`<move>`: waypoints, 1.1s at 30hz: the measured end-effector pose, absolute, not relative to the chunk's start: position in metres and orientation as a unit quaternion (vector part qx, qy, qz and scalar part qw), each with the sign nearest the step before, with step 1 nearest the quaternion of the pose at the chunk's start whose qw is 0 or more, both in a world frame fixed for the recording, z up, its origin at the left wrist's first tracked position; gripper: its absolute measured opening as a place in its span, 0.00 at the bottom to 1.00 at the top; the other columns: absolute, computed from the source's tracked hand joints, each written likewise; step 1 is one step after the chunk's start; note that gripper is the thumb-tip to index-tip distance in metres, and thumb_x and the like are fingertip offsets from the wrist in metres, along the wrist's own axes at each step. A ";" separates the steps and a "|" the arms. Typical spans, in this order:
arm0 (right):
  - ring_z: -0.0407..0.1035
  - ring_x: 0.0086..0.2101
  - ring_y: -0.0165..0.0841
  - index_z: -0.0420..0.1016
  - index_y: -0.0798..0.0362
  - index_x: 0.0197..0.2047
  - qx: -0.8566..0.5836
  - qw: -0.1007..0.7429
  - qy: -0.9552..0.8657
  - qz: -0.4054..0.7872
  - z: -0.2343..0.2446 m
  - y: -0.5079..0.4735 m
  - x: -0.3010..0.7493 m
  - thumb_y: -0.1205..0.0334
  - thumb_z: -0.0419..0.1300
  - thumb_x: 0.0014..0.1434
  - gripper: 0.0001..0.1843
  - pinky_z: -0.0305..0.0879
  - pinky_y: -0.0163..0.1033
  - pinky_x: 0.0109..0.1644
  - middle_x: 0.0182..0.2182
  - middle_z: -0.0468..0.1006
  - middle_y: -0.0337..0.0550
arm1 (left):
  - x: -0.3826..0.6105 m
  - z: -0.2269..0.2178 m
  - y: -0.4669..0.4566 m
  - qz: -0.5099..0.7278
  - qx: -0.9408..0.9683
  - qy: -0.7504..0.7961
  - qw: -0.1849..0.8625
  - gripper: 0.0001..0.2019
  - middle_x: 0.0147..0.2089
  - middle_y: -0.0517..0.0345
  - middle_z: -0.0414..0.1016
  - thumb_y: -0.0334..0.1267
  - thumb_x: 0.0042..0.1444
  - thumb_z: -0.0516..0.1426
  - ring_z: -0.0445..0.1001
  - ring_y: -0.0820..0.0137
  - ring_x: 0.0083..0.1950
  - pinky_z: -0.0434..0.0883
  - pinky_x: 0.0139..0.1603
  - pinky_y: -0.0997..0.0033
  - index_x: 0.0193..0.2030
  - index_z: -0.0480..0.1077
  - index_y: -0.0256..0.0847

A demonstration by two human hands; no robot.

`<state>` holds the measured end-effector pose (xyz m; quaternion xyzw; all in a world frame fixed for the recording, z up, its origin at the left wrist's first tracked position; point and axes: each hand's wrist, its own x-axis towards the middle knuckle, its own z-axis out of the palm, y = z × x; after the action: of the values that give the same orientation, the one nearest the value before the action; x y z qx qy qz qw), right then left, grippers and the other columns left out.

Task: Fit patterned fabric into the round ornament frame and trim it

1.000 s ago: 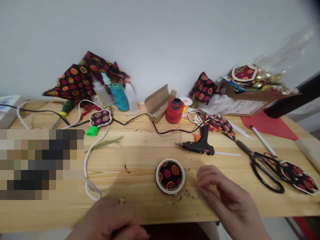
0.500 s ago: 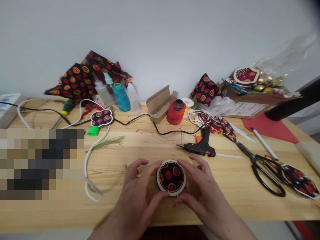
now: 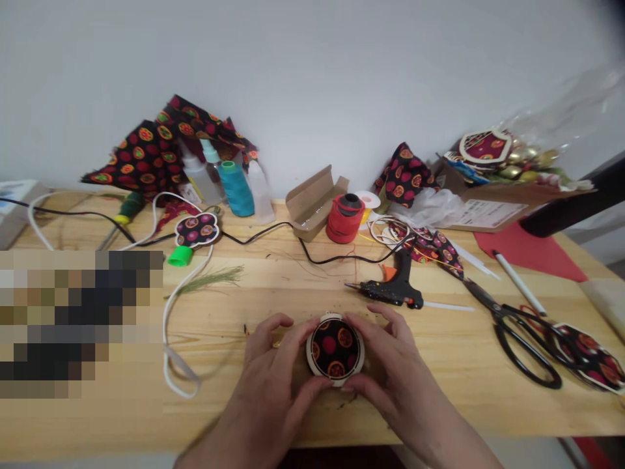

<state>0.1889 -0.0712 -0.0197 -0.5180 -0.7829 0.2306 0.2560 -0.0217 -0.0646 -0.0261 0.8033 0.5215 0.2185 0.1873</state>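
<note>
A round wooden-rimmed ornament (image 3: 334,348) covered in black fabric with red and orange circles is near the front edge of the wooden table (image 3: 273,286). My left hand (image 3: 276,378) curls around its left side, thumb and fingers on the rim. My right hand (image 3: 390,371) grips its right side the same way. The ornament is tilted slightly up off the table between both hands.
A black glue gun (image 3: 393,286) with its cord lies just behind the ornament. Black scissors (image 3: 517,332) and a fabric-covered shape (image 3: 593,361) lie at the right. Thread spools, bottles, a small cardboard box (image 3: 312,202) and patterned fabric line the back wall. A white cable (image 3: 168,339) loops at the left.
Both hands came forward from the table's front edge and took hold of the round ornament from either side. It now sits tilted up between them.
</note>
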 end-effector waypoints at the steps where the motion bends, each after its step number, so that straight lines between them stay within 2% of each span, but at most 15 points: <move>1: 0.50 0.60 0.48 0.57 0.49 0.62 -0.519 0.254 -0.785 0.225 -0.020 -0.071 0.189 0.63 0.63 0.55 0.33 0.59 0.59 0.57 0.55 0.70 0.49 | -0.022 -0.027 -0.065 0.219 0.804 0.522 0.182 0.26 0.53 0.50 0.72 0.34 0.54 0.59 0.60 0.55 0.59 0.67 0.55 0.52 0.59 0.58 0.45; 7: 0.52 0.58 0.48 0.56 0.50 0.62 -0.517 0.240 -0.793 0.216 -0.020 -0.071 0.189 0.64 0.63 0.55 0.34 0.60 0.57 0.56 0.54 0.70 0.48 | -0.022 -0.032 -0.064 0.230 0.810 0.512 0.166 0.27 0.51 0.52 0.74 0.35 0.55 0.60 0.61 0.55 0.58 0.66 0.54 0.52 0.60 0.56 0.46; 11: 0.48 0.59 0.47 0.54 0.49 0.62 -0.516 0.238 -0.791 0.227 -0.021 -0.072 0.189 0.64 0.62 0.56 0.33 0.58 0.56 0.58 0.55 0.69 0.47 | -0.022 -0.030 -0.061 0.230 0.806 0.514 0.183 0.25 0.53 0.51 0.73 0.34 0.55 0.59 0.61 0.55 0.60 0.67 0.55 0.53 0.59 0.59 0.46; 17: 0.44 0.61 0.47 0.50 0.48 0.64 -0.525 0.241 -0.782 0.235 -0.023 -0.073 0.188 0.66 0.60 0.57 0.34 0.58 0.58 0.58 0.57 0.66 0.48 | -0.021 -0.027 -0.055 0.230 0.807 0.509 0.192 0.24 0.53 0.50 0.74 0.34 0.54 0.59 0.60 0.54 0.60 0.65 0.56 0.50 0.58 0.61 0.45; 23: 0.47 0.60 0.47 0.51 0.48 0.63 -0.527 0.247 -0.780 0.230 -0.023 -0.073 0.187 0.67 0.60 0.57 0.34 0.58 0.58 0.58 0.56 0.67 0.49 | -0.025 -0.027 -0.055 0.235 0.804 0.520 0.167 0.32 0.54 0.46 0.72 0.41 0.53 0.61 0.58 0.53 0.62 0.66 0.56 0.51 0.63 0.54 0.42; 27: 0.47 0.60 0.46 0.51 0.48 0.63 -0.526 0.250 -0.780 0.228 -0.025 -0.074 0.188 0.66 0.61 0.56 0.34 0.58 0.56 0.58 0.56 0.66 0.48 | -0.023 -0.031 -0.057 0.233 0.801 0.532 0.148 0.30 0.53 0.47 0.73 0.43 0.52 0.61 0.59 0.53 0.61 0.66 0.56 0.49 0.60 0.56 0.41; 33: 0.47 0.59 0.46 0.50 0.47 0.63 -0.525 0.244 -0.784 0.223 -0.025 -0.072 0.188 0.66 0.61 0.56 0.35 0.58 0.55 0.58 0.56 0.67 0.45 | -0.021 -0.038 -0.057 0.233 0.808 0.524 0.137 0.30 0.52 0.48 0.72 0.42 0.52 0.62 0.60 0.52 0.59 0.66 0.54 0.47 0.59 0.55 0.41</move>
<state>0.1878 -0.0721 -0.0248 -0.5248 -0.7845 0.2228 0.2439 -0.0214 -0.0568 -0.0376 0.8076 0.5242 0.2328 0.1372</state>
